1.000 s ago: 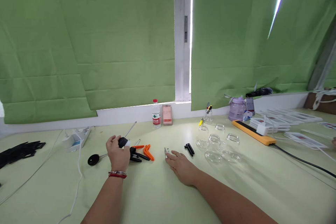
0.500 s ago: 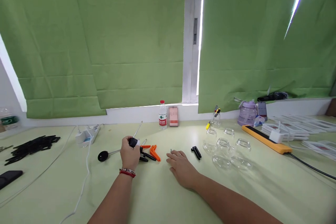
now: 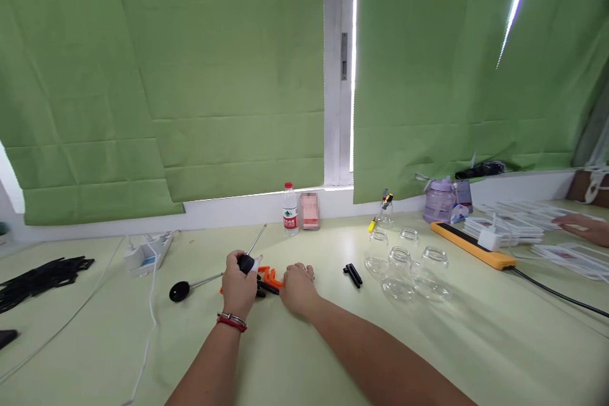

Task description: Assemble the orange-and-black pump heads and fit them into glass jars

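My left hand [image 3: 239, 288] is closed round a black-and-white tool with a thin metal rod [image 3: 257, 239] pointing up and away; its exact kind is unclear. Beside that hand lies a metal rod with a round black end [image 3: 179, 292], its other end hidden behind the fingers. Between my hands is a small heap of orange angled pieces [image 3: 271, 278] and black pieces [image 3: 270, 288]. My right hand [image 3: 301, 290] rests on the table at the heap's right edge, fingers curled together; what they hold, if anything, is hidden.
Black clips [image 3: 353, 275] lie right of my hands, near several clear glass jars [image 3: 398, 273]. Behind stand a water bottle [image 3: 290, 210] and a pink box [image 3: 310, 210]. An orange power strip [image 3: 471, 246] lies at right, where another person's hand [image 3: 583, 227] touches white cards. White cable [image 3: 151, 317] crosses at left.
My right hand has slid left to the orange and black pieces, its fingers curling in. My left hand still grips the tool. The view has turned right, and another person's hand has appeared there.
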### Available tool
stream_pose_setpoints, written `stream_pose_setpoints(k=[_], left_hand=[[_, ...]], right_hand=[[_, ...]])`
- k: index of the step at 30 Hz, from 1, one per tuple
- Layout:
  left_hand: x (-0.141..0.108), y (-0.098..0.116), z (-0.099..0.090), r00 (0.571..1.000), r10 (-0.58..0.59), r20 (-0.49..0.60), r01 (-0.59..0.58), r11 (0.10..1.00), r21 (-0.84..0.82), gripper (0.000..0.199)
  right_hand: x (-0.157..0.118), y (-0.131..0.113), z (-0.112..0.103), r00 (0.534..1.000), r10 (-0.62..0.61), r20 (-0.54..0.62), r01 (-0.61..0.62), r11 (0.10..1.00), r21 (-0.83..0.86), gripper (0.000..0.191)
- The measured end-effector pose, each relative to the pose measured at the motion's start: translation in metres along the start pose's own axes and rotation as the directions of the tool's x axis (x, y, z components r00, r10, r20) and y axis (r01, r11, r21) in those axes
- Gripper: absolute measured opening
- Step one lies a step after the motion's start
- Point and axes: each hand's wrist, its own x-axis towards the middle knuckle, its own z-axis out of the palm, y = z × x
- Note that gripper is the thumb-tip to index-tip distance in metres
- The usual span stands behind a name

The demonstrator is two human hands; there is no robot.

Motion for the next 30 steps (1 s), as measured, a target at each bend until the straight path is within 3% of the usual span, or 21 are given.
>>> stream_pose_setpoints(k=[14,19,21,23,25,27,30], left_hand=[[-0.003,0.000,0.004,0.994,0.060,0.091,-0.062,0.998,0.021,0.033],[-0.004,0.001,0.003,0.988,0.028,0.151,-0.019,0.998,-0.062,0.034],[-0.007,0.004,0.003,0.977,0.009,0.214,0.023,0.989,-0.145,0.034],[-0.012,0.010,0.004,0.962,0.016,0.271,0.050,0.971,-0.235,0.032],[-0.018,0.017,0.005,0.942,0.052,0.331,0.060,0.946,-0.317,0.032],[-0.024,0.024,0.006,0.911,0.088,0.403,0.081,0.920,-0.383,0.032],[-0.031,0.032,0.008,0.866,0.097,0.490,0.138,0.896,-0.422,0.035]], right_hand=[[-0.002,0.005,-0.009,0.996,0.001,-0.090,0.005,0.998,0.068,0.015],[-0.004,0.020,-0.032,0.973,0.118,-0.201,-0.049,0.947,0.319,0.023],[-0.010,0.032,-0.045,0.959,0.195,-0.207,-0.054,0.838,0.543,0.027],[-0.020,0.047,-0.057,0.947,0.299,-0.117,-0.108,0.642,0.759,0.032],[-0.032,0.061,-0.067,0.946,0.324,-0.028,-0.116,0.416,0.902,0.034],[-0.045,0.072,-0.071,0.959,0.275,0.071,-0.133,0.212,0.968,0.032],[-0.058,0.084,-0.071,0.964,0.234,0.130,-0.143,0.042,0.989,0.029]])
